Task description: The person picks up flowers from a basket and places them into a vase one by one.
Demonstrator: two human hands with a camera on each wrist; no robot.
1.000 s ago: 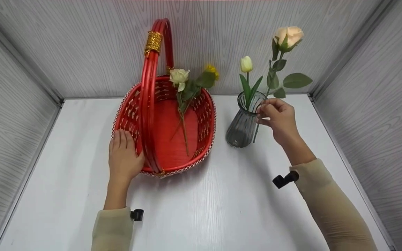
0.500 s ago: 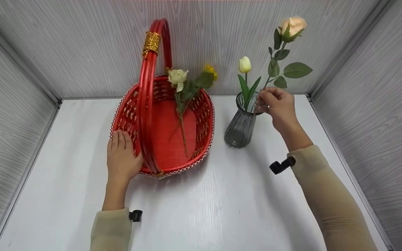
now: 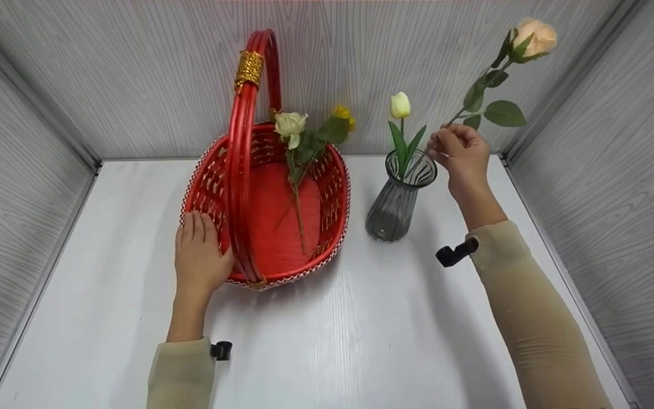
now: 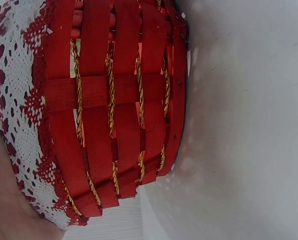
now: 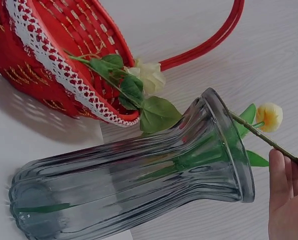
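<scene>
My right hand (image 3: pixel 466 162) pinches the stem of a peach rose (image 3: pixel 534 40), which leans up and to the right. The stem's lower end reaches into the mouth of a grey ribbed glass vase (image 3: pixel 392 213). In the right wrist view, the rose stem (image 5: pixel 264 137) crosses the vase rim while the bloom is out of frame. A pale yellow tulip (image 3: pixel 400 105) stands in the vase. My left hand (image 3: pixel 202 261) rests with fairly straight fingers over the near left rim of a red woven basket (image 3: pixel 281 227); the left wrist view shows its palm beside the lace trim (image 4: pixel 19 90).
A cream rose (image 3: pixel 291 126) and a yellow flower (image 3: pixel 344 116) lie in the basket, their heads over its back right rim. The tall basket handle (image 3: pixel 242 142) arches up. Grey wood-grain panels (image 3: pixel 327 62) close off the back and sides of the white table (image 3: pixel 327 346).
My right hand has risen and carried the rose up, bringing its stem from beside the vase into the mouth. The bloom then swings right. The left hand stays on the basket.
</scene>
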